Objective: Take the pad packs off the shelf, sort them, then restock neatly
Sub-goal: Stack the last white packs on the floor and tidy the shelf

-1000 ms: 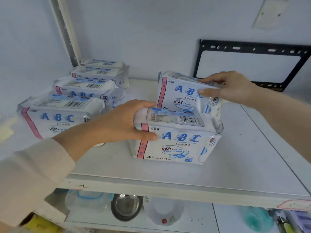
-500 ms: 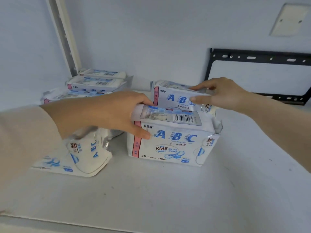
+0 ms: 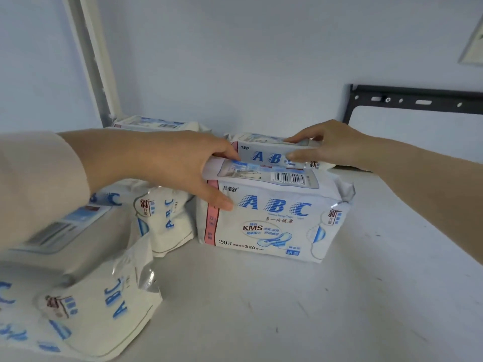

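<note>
Left hand (image 3: 183,165) grips the left end of the front pack (image 3: 274,220): thumb on the printed face, fingers curled over the top edge. Right hand (image 3: 332,145) grips the rear pack (image 3: 264,155) at its top right, thumb on the face, fingers on top. Both packs stand upright on the white shelf (image 3: 287,309), rear one just behind the front one, looks touching. More packs sit in a row along the left: near pack (image 3: 91,309), middle pack (image 3: 167,220), far pack (image 3: 156,124) by the white upright (image 3: 91,61). Black bracket (image 3: 418,100) on the wall at right. Beige sleeve (image 3: 34,184) covers the left forearm.
</note>
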Tool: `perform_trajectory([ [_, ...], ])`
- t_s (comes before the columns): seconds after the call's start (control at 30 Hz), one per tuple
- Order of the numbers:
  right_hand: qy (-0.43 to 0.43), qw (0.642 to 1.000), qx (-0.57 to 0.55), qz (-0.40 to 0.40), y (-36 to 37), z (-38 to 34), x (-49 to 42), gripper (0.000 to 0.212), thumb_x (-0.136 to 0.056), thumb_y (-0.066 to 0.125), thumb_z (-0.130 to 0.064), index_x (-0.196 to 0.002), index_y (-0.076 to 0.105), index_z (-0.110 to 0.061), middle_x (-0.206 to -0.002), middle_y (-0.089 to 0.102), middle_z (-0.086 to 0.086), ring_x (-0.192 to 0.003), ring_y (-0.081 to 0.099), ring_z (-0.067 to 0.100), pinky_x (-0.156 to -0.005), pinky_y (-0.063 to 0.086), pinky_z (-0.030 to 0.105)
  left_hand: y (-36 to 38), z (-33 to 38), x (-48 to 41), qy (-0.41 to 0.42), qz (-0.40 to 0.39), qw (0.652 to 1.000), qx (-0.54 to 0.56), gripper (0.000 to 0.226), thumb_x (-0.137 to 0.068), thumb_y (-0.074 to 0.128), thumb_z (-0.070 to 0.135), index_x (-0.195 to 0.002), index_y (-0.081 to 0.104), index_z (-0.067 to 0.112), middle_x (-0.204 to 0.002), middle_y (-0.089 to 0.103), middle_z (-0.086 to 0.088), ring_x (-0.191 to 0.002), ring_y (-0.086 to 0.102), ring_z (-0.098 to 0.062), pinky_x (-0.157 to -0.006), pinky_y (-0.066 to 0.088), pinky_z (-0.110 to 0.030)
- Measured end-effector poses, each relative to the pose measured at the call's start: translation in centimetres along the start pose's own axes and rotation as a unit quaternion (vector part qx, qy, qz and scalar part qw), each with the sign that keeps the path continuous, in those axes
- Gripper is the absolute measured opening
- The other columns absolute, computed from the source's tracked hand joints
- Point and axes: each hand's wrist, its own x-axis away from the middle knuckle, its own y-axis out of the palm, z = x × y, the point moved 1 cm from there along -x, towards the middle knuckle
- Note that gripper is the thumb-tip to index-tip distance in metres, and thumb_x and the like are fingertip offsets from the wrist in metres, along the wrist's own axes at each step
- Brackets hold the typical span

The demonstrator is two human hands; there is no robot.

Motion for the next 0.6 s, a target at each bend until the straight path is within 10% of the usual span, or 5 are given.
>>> perform_trajectory([
  [0.43,-0.019,0.997,0.042,-0.059,1.1,-0.6,-5.1,0.048,-0.075,0.073,-0.038,-0.121,0.058,-0.036,-0.129,0.052,-0.005,-0.118,0.045,0.014,-0.089,0.033,0.022,-0.7,-2.4,-1.8,0.002,-0.012,1.0,-0.003,0.089,-0.047,0.061,0.068,-0.128,0.043,0.037,-0.098,0.041,0.038,-0.095,0.049,0.006,-0.081,0.037,-0.007],
  [0.6,-0.019,0.997,0.011,-0.079,1.0,-0.3,-5.1,0.048,-0.079,0.068,-0.04,-0.125,0.055,-0.037,-0.141,0.043,-0.008,-0.131,0.036,0.013,-0.099,0.028,0.021,-0.7,-2.6,-2.2,-0.014,-0.036,0.999,0.019,0.1,-0.045,0.063,0.066,-0.135,0.038,0.031,-0.11,0.049,0.03,-0.104,0.053,0.0,-0.092,0.044,-0.02],
])
